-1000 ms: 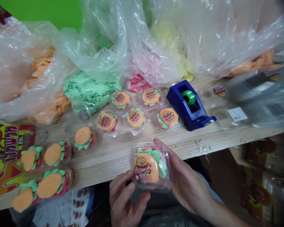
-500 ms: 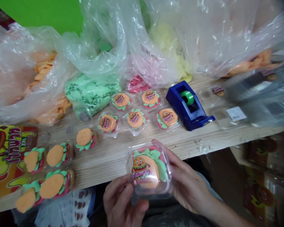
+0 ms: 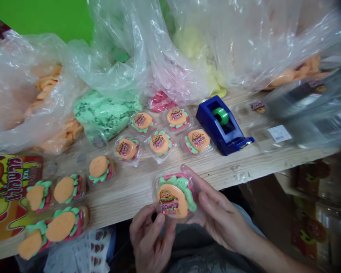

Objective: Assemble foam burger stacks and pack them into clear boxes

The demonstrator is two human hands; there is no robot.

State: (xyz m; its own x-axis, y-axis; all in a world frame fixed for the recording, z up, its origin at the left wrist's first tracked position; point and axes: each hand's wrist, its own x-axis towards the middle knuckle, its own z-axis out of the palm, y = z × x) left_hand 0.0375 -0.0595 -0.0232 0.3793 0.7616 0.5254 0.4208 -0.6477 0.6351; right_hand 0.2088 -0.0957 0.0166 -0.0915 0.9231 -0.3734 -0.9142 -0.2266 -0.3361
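Observation:
Over the table's front edge I hold a clear plastic clamshell box [image 3: 174,195] with a burger-shaped sweet inside: an orange bun, green leaf and red layers. A burger-character sticker [image 3: 168,201] shows on its lid. My right hand [image 3: 220,212] wraps the right side and underside, thumb along the edge. At the lower left corner, my left hand [image 3: 153,235] pinches the box with curled fingers. Behind it sit several closed, stickered burger boxes [image 3: 160,144]. To the left stand several open boxes [image 3: 61,226] of burger sweets without stickers.
A blue tape dispenser [image 3: 221,125] with green tape stands right of the stickered boxes. Large clear bags hold orange pieces [image 3: 48,87], green pieces [image 3: 105,113], pink and yellow ones along the back. Blurred clear packaging [image 3: 324,113] lies right. Sticker sheets [image 3: 79,250] hang below the table edge.
Both hands keep hold of the box, which has tilted a little. My left hand has shifted slightly right along its lower edge. The table view has moved slightly left.

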